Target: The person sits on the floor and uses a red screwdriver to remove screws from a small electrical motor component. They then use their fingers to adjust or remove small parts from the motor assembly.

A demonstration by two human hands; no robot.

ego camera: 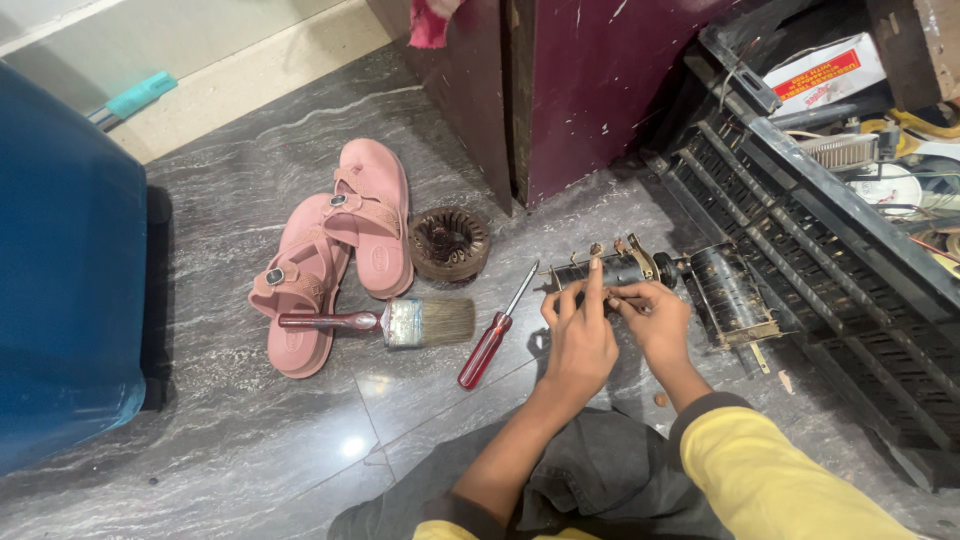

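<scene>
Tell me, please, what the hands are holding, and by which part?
Both hands, left hand and right hand, hold the small motor on the floor by its dark cylindrical body.

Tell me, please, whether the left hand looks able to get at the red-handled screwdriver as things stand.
Probably yes. The screwdriver lies on bare floor just beside the left hand, with nothing between them. That hand, though, rests on the small motor and would have to let go of it first.

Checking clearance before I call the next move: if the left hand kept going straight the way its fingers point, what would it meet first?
The left hand points up-frame, its fingers already on the dark motor part. Past that lies bare floor, then probably the maroon cabinet; depth is unclear.
</scene>
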